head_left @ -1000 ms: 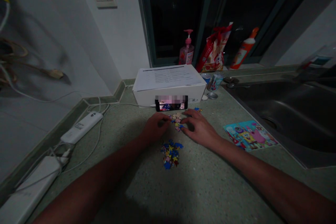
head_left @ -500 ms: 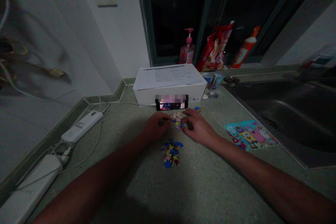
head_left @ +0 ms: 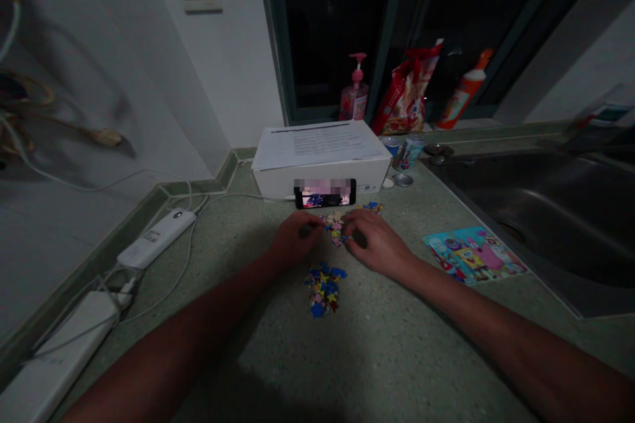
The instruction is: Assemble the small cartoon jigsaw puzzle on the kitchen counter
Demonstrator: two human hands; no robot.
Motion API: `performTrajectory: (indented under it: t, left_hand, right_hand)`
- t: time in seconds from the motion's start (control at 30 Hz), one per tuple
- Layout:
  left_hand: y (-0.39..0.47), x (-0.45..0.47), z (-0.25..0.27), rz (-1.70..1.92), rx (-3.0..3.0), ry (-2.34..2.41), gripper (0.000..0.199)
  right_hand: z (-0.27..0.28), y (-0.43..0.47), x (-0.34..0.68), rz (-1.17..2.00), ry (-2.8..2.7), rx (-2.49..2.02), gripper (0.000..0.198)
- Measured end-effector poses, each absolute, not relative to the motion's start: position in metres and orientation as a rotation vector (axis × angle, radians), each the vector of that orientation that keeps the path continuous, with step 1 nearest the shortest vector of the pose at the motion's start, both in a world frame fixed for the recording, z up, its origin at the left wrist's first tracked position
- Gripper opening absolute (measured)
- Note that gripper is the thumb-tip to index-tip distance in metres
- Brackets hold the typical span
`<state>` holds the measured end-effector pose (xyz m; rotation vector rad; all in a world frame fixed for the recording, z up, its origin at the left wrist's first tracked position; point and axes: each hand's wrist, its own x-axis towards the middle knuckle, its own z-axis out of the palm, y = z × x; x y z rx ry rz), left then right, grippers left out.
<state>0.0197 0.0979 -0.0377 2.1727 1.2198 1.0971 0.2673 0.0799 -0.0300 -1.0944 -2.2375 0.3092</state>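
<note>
Small jigsaw pieces [head_left: 335, 219], pale and pink with bits of blue, lie in a cluster on the counter between my two hands. My left hand [head_left: 296, 236] rests at the cluster's left edge, thumb and forefinger pinched on a piece there. On the opposite side, my right hand [head_left: 373, 238] has its fingers curled, with thumb and fingertips closed at a jigsaw piece on the right edge. Closer to me sits a loose pile of jigsaw pieces [head_left: 324, 289], mostly blue and yellow. A few more pieces [head_left: 373, 207] lie just behind my right hand.
A phone [head_left: 325, 194] leans against a white box [head_left: 322, 162]. The cartoon picture card [head_left: 475, 255] lies right, beside the sink [head_left: 546, 211]. Power strips [head_left: 156, 238] and cables run along the left wall. A can [head_left: 409, 153] and lids stand by the box.
My right hand's fingers have shifted slightly at the cluster's right edge, and more of the pieces behind that hand shows. My left hand stays in place.
</note>
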Motion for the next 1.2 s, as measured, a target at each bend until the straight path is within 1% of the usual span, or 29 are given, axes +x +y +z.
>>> performTrajectory:
  t: [0.4, 0.6, 0.7, 0.77, 0.93, 1.07, 1.13, 1.2]
  left_hand:
    - [0.098, 0.019, -0.038, 1.082, 2.169, 1.243, 0.011]
    - [0.100, 0.018, -0.043, 1.103, 2.186, 1.228, 0.013]
    - [0.100, 0.018, -0.043, 1.093, 2.220, 1.212, 0.014]
    - [0.099, 0.019, -0.042, 1.054, 2.267, 1.203, 0.013]
    - [0.095, 0.023, -0.037, 0.898, 2.443, 1.128, 0.014]
    - [0.093, 0.025, -0.036, 0.812, 2.555, 1.074, 0.014]
    - [0.092, 0.026, -0.037, 0.788, 2.589, 1.060, 0.016]
    - [0.091, 0.026, -0.038, 0.773, 2.617, 1.049, 0.019]
  right_hand:
    - [-0.020, 0.073, 0.266, 0.497, -2.212, -1.213, 0.012]
    - [-0.018, 0.055, 0.251, 0.852, -2.227, -1.140, 0.012]
    - [-0.017, 0.045, 0.244, 0.967, -2.265, -1.102, 0.012]
    - [-0.015, 0.042, 0.241, 0.949, -2.320, -1.084, 0.013]
    - [-0.013, 0.040, 0.241, 0.768, -2.439, -0.985, 0.016]
    - [-0.014, 0.042, 0.242, 0.773, -2.454, -0.901, 0.014]
    - [-0.014, 0.045, 0.245, 0.750, -2.411, -0.986, 0.014]
    - [-0.015, 0.049, 0.248, 0.661, -2.331, -1.158, 0.014]
